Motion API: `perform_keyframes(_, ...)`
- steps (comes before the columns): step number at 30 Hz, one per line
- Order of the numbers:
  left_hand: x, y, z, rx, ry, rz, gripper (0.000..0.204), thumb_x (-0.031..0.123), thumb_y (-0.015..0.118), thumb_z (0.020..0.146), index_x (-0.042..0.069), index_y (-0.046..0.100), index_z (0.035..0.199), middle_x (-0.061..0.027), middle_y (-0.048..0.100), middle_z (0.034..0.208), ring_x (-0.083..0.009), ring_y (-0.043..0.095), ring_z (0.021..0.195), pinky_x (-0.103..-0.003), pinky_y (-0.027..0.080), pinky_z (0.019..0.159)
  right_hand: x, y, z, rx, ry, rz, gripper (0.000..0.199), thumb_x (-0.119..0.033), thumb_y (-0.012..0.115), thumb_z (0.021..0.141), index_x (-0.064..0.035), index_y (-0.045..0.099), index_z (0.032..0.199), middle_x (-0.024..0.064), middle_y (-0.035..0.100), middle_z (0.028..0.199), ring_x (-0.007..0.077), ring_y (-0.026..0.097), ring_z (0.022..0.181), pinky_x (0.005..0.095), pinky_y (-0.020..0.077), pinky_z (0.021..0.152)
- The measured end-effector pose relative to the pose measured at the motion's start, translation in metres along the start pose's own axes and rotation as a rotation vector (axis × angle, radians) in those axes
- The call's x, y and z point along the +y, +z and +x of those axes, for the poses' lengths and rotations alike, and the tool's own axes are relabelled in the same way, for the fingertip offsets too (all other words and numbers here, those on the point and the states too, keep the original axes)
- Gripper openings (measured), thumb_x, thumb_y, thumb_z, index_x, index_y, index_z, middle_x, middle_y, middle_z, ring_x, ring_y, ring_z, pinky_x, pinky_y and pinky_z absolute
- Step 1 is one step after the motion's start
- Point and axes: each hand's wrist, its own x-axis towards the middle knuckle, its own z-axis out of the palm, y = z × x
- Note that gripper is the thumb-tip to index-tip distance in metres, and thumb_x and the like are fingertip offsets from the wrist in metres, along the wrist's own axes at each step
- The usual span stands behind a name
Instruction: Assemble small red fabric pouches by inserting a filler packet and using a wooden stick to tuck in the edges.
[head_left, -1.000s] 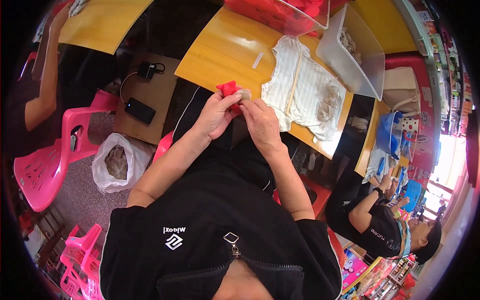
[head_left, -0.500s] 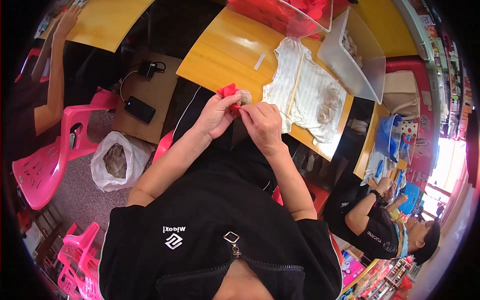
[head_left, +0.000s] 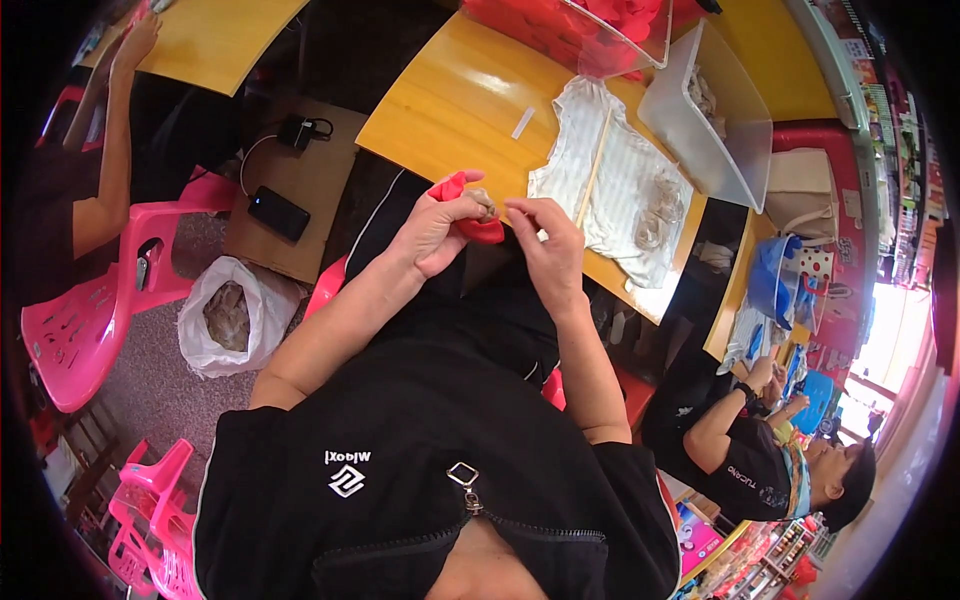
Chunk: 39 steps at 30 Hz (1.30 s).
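Note:
My left hand (head_left: pixel 437 232) is closed around a small red soft piece (head_left: pixel 468 207) with a bit of pale stuffing showing at its top. My right hand (head_left: pixel 548 248) sits right beside it, fingertips pinched near the red piece; whether they hold anything is too small to tell. Both hands hover over the near edge of a yellow wooden table (head_left: pixel 455 95). A white striped cloth (head_left: pixel 617 190) lies on the table just beyond them, with a clump of pale stuffing (head_left: pixel 657 212) on it and a thin wooden stick (head_left: pixel 592 168) across it.
A clear bin of red pieces (head_left: pixel 575 28) and a tilted clear lid (head_left: pixel 718 120) stand at the table's far side. Left: pink plastic chairs (head_left: pixel 80 330), a white bag (head_left: pixel 230 315), a phone (head_left: pixel 279 212) on a cardboard box. Another person sits at left, one at lower right.
My hands have shifted slightly; the left hand has rolled the red piece and my right fingertips have drawn a little away from it.

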Motion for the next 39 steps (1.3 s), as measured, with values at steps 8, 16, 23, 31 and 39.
perform_keyframes(8,0.004,0.007,-0.004,-0.119,-0.073,-0.008,0.055,-0.003,0.059,0.075,0.001,0.039,0.126,-0.0033,0.057,0.087,-0.0133,0.058,0.082,-0.029,0.045,0.086,-0.007,-0.001,0.009,-0.188,0.064,-0.039,0.013,-0.004,0.070,0.077,-0.0010,0.066,0.089,0.0079,0.059,0.076,0.0154,0.055,0.063,0.0258,0.0452,0.058)
perform_keyframes(16,0.016,-0.001,0.000,-0.118,-0.057,-0.018,0.048,-0.004,0.057,0.076,-0.001,0.042,0.121,-0.0033,0.056,0.082,-0.0137,0.057,0.085,-0.030,0.045,0.087,-0.005,-0.002,0.006,-0.036,0.054,0.072,0.010,-0.003,0.069,0.077,-0.0018,0.066,0.087,0.0066,0.059,0.076,0.0138,0.054,0.061,0.0247,0.0443,0.057)
perform_keyframes(23,0.024,0.011,-0.006,-0.134,-0.054,-0.012,0.056,-0.008,0.052,0.072,0.000,0.039,0.126,-0.0099,0.057,0.096,-0.0178,0.058,0.091,-0.031,0.047,0.088,-0.011,-0.006,0.009,-0.141,-0.156,-0.059,0.011,-0.003,0.069,0.078,-0.0037,0.067,0.088,0.0077,0.060,0.080,0.0185,0.060,0.067,0.0268,0.0477,0.061)
perform_keyframes(31,0.025,0.008,-0.003,-0.218,-0.018,0.086,0.067,-0.007,0.051,0.071,0.002,0.032,0.135,-0.0156,0.054,0.117,-0.0208,0.058,0.105,-0.030,0.047,0.090,-0.018,-0.003,0.009,-0.197,0.083,0.072,0.016,-0.003,0.069,0.076,-0.0048,0.066,0.092,0.0094,0.062,0.087,0.0225,0.062,0.076,0.0295,0.0500,0.068)
perform_keyframes(39,0.026,0.009,-0.005,-0.256,-0.047,0.099,0.067,-0.005,0.052,0.073,0.003,0.031,0.137,-0.0164,0.053,0.119,-0.0212,0.058,0.105,-0.031,0.048,0.091,-0.010,0.000,0.006,-0.184,-0.074,0.051,0.014,-0.002,0.066,0.080,-0.0033,0.067,0.093,0.0099,0.063,0.088,0.0208,0.063,0.078,0.0286,0.0504,0.069)
